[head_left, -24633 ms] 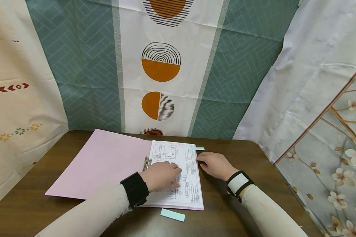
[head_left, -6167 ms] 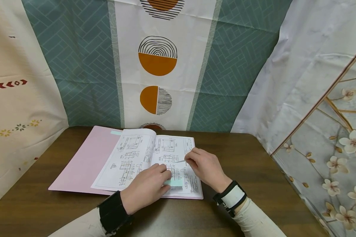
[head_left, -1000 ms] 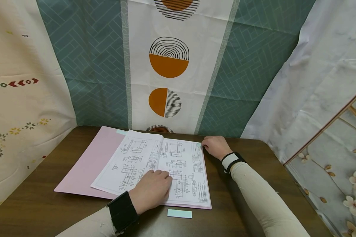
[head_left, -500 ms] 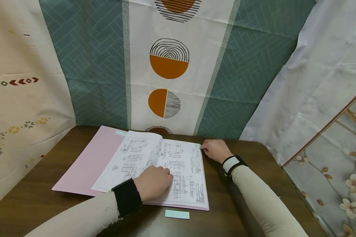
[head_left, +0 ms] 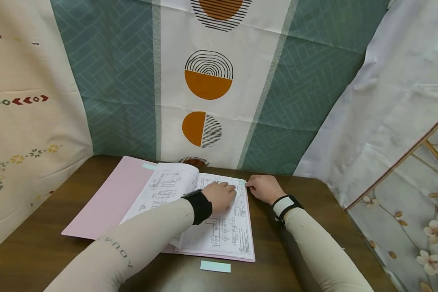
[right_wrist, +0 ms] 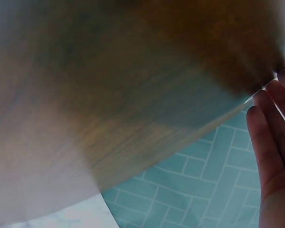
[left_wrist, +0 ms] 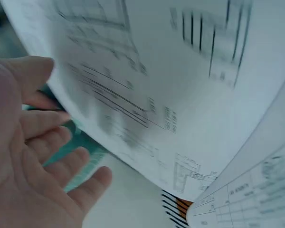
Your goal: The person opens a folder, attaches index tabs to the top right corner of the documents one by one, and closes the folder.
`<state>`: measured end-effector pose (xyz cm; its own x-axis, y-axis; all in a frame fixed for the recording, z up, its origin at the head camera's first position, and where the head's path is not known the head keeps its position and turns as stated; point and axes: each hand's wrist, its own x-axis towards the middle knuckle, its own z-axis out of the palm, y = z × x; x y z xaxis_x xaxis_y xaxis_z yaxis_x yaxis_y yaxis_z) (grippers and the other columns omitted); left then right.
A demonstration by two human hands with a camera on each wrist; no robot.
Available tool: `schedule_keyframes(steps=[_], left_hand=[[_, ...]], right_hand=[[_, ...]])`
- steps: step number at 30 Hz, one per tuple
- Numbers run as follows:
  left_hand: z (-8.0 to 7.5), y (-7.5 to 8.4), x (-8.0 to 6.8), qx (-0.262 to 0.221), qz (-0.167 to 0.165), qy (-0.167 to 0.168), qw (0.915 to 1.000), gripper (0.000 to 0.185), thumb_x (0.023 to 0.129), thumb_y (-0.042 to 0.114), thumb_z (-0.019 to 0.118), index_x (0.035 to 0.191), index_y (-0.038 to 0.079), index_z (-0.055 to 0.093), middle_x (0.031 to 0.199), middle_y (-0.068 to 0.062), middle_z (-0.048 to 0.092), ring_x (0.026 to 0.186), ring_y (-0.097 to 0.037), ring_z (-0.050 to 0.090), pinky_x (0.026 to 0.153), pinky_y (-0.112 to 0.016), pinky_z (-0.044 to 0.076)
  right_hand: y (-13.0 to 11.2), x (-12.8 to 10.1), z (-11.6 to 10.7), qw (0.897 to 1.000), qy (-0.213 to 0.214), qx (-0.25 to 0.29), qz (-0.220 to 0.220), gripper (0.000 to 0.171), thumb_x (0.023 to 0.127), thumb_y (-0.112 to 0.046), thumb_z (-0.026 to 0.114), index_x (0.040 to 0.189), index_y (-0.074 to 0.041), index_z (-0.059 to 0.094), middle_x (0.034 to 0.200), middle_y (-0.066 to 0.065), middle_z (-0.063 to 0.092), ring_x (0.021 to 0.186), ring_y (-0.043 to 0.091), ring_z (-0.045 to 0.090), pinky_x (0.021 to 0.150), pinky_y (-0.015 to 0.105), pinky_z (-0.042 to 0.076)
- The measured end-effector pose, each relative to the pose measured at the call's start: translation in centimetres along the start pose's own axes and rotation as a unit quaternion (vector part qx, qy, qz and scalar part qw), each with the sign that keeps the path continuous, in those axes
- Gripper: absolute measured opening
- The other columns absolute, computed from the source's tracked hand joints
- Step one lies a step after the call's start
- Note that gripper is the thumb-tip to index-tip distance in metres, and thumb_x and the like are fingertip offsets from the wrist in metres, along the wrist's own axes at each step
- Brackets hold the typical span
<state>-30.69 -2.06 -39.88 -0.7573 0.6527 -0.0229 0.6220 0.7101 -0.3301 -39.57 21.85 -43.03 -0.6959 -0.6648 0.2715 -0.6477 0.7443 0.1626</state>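
A pink folder (head_left: 102,202) lies open on the table, holding printed sheets with technical drawings. My left hand (head_left: 219,196) is over the upper part of the right-hand sheet (head_left: 237,237), near its top right corner. Its fingers are loosely spread in the left wrist view, holding nothing; whether they touch the paper I cannot tell. At that corner, a pale green sticky note (head_left: 242,182) lies on the sheet's edge. My right hand (head_left: 265,188) pinches its outer end between thumb and fingertips. The right wrist view shows the fingers (right_wrist: 270,142) at a thin edge.
A turned sheet (head_left: 164,178) curves over the folder's left side. Another pale green sticky note (head_left: 149,166) sticks out at its top. A pale green sticky note strip (head_left: 215,266) lies on the brown table (head_left: 277,251) in front of the folder. Patterned curtains (head_left: 310,101) hang behind.
My left hand has moved up and right across the sheet, from its lower left toward the corner. My right hand stays at the corner by the sticky note.
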Motion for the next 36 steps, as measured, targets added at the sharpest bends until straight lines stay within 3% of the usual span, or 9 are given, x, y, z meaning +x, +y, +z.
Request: schedule_keyframes(steps=[4, 10, 17, 25, 29, 36], left_hand=[[-0.1, -0.2, 1.4, -0.013, -0.007, -0.015, 0.9998, 0.057, 0.114, 0.041, 0.061, 0.165, 0.016, 0.052, 0.170, -0.001, 0.049, 0.156, -0.024, 0.045, 0.120, -0.043, 0.045], [-0.1, -0.4, 2.1, -0.043, -0.001, -0.007, 0.9990, 0.057, 0.116, 0.042, 0.056, 0.166, 0.015, 0.050, 0.173, -0.002, 0.044, 0.160, -0.026, 0.040, 0.124, -0.046, 0.040], [1.7, -0.7, 4.3, -0.043, 0.000, -0.015, 0.9990, 0.062, 0.118, 0.050, 0.048, 0.171, 0.018, 0.043, 0.178, 0.000, 0.036, 0.163, -0.026, 0.034, 0.128, -0.048, 0.034], [3.6, -1.1, 6.0, -0.104, -0.022, -0.029, 0.9939, 0.065, 0.117, 0.055, 0.044, 0.172, 0.019, 0.041, 0.178, 0.001, 0.035, 0.165, -0.026, 0.031, 0.130, -0.051, 0.029], [3.6, -1.1, 6.3, -0.124, -0.040, -0.040, 0.9907, 0.067, 0.117, 0.056, 0.042, 0.173, 0.020, 0.038, 0.179, 0.003, 0.034, 0.165, -0.026, 0.029, 0.130, -0.054, 0.028], [1.9, -1.0, 5.2, -0.158, -0.069, -0.035, 0.9844, 0.066, 0.117, 0.054, 0.047, 0.170, 0.016, 0.043, 0.176, -0.002, 0.040, 0.163, -0.027, 0.035, 0.128, -0.056, 0.030]], right_hand=[[0.1, 0.0, 0.0, 1.000, -0.002, 0.005, -0.004, 0.024, 0.096, -0.006, 0.082, 0.119, -0.013, 0.087, 0.106, 0.000, 0.079, 0.094, 0.019, 0.078, 0.081, 0.040, 0.063], [0.2, 0.1, -0.2, 1.000, -0.004, -0.002, -0.009, 0.025, 0.096, -0.005, 0.083, 0.119, -0.013, 0.087, 0.107, 0.001, 0.079, 0.094, 0.020, 0.078, 0.081, 0.041, 0.063], [0.3, 0.1, -0.3, 1.000, -0.009, -0.001, -0.006, 0.026, 0.095, -0.004, 0.082, 0.119, -0.013, 0.087, 0.107, 0.001, 0.079, 0.093, 0.019, 0.078, 0.081, 0.040, 0.063], [0.1, 0.1, 0.0, 1.000, -0.011, 0.002, -0.003, 0.027, 0.095, -0.003, 0.080, 0.119, -0.014, 0.087, 0.107, 0.001, 0.078, 0.092, 0.019, 0.077, 0.081, 0.039, 0.063], [0.0, 0.1, -0.2, 1.000, -0.011, 0.006, 0.000, 0.028, 0.095, -0.002, 0.081, 0.119, -0.014, 0.087, 0.107, 0.001, 0.078, 0.092, 0.019, 0.077, 0.081, 0.040, 0.063], [-0.1, 0.0, -0.2, 1.000, -0.021, 0.006, 0.011, 0.028, 0.096, -0.004, 0.081, 0.121, -0.014, 0.086, 0.109, 0.002, 0.079, 0.095, 0.020, 0.077, 0.082, 0.040, 0.063]])
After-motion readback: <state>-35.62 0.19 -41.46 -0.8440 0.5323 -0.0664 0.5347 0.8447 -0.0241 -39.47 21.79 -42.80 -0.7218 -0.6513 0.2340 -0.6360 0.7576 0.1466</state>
